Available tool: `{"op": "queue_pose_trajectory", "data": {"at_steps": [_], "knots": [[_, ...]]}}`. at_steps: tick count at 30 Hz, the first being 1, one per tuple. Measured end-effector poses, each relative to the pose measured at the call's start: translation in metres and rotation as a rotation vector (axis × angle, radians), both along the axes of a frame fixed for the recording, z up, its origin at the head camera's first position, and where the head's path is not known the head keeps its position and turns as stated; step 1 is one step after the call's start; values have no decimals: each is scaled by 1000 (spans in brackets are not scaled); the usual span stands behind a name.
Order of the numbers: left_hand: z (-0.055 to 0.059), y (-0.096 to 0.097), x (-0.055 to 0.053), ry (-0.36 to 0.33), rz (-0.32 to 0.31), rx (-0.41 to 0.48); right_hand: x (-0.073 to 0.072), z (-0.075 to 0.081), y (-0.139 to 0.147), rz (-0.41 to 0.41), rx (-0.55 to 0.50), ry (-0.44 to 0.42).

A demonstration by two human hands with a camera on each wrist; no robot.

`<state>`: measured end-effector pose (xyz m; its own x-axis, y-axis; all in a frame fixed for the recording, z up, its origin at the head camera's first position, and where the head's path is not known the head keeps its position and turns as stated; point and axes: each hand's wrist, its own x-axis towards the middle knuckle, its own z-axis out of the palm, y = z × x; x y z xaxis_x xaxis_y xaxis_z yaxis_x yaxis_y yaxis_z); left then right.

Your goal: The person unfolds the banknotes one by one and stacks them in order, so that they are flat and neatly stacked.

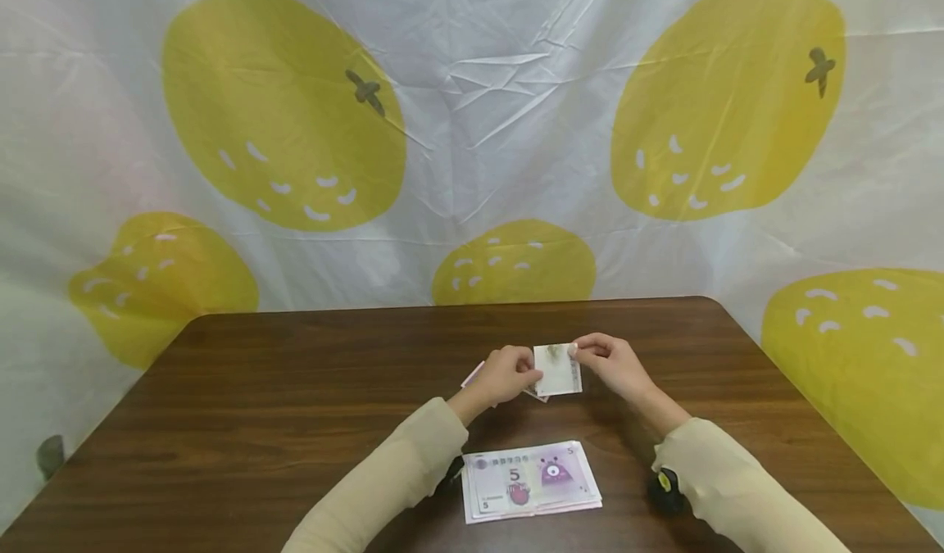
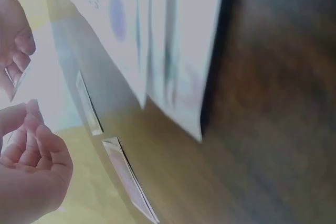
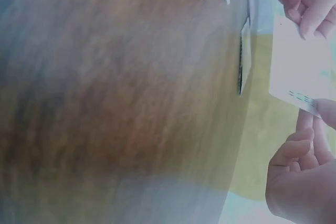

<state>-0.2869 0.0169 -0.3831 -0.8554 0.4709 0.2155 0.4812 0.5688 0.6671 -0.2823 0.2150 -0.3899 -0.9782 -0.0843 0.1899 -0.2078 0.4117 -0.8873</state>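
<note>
Over the middle of the table, a small whitish paper slip (image 1: 558, 371) is held up between both hands. It has a greenish-brown mark near its top edge and small dark print along one side; its kind is unclear. My left hand (image 1: 506, 376) pinches its left edge, with the thumb in front in the right wrist view. At the opposite edge, my right hand (image 1: 610, 364) pinches a corner between thumb and fingers. Beneath the left hand lie flat paper pieces (image 2: 128, 182), partly hidden by it in the head view. Nearer the body lies a stack of purple play banknotes (image 1: 531, 483) marked 5.
The brown wooden table (image 1: 295, 422) ends at a white curtain (image 1: 501, 127) printed with yellow fruit. Dark wrist bands, one with a yellow-rimmed part (image 1: 666, 482), sit at the sleeves on both sides of the banknote stack.
</note>
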Motion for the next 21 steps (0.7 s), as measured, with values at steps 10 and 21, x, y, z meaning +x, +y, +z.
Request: {"op": "queue_pose_trajectory", "data": {"at_steps": [10, 21], "knots": [[0, 0, 6, -211, 30, 330, 4, 5, -3, -23, -79, -39], [-12, -5, 2, -420, 38, 613, 10, 10, -7, 8, -171, -80]]}}
